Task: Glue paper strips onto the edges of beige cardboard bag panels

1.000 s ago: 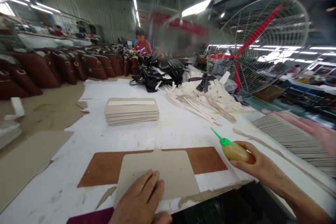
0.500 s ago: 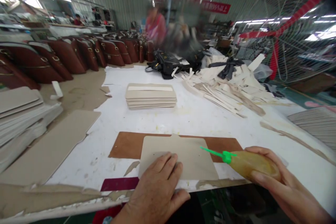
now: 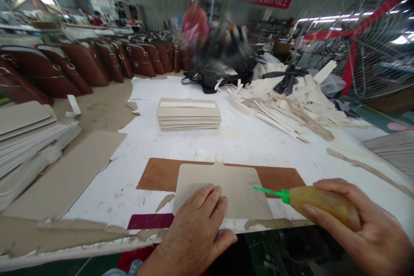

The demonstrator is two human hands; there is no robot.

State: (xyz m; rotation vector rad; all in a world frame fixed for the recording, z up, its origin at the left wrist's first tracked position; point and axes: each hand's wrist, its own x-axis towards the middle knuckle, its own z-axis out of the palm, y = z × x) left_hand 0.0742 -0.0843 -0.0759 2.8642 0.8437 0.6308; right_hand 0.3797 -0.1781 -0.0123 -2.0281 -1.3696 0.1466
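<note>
We press our left hand [image 3: 194,228] flat, fingers spread, on the near part of a grey card [image 3: 226,187] that lies on a brown board [image 3: 161,174] at the near edge of the white table [image 3: 233,138]. The card has a small tab at the middle of its far edge and covers the middle of the board, which shows on either side of it.

Our right hand [image 3: 359,228] is wrapped around a yellowish bottle [image 3: 323,205], held nearly level. Its green nozzle [image 3: 270,192] points left and its tip sits over the card's right edge; we cannot tell whether it touches the card.

A dark red piece [image 3: 148,221] lies just beside our left hand at the table's rim. Further back in the middle stands a stack [image 3: 189,114] of the same grey cards with a pale strip on top. To the right lies a heap of pale offcuts [image 3: 291,108]; behind it are black bags [image 3: 210,77]. On the left, more cards [image 3: 29,138] are piled, and a row of dark red bags [image 3: 84,62] runs along the far left. A blurred person [image 3: 195,26] stands at the far end, and a big fan [image 3: 355,43] with red blades fills the right.
</note>
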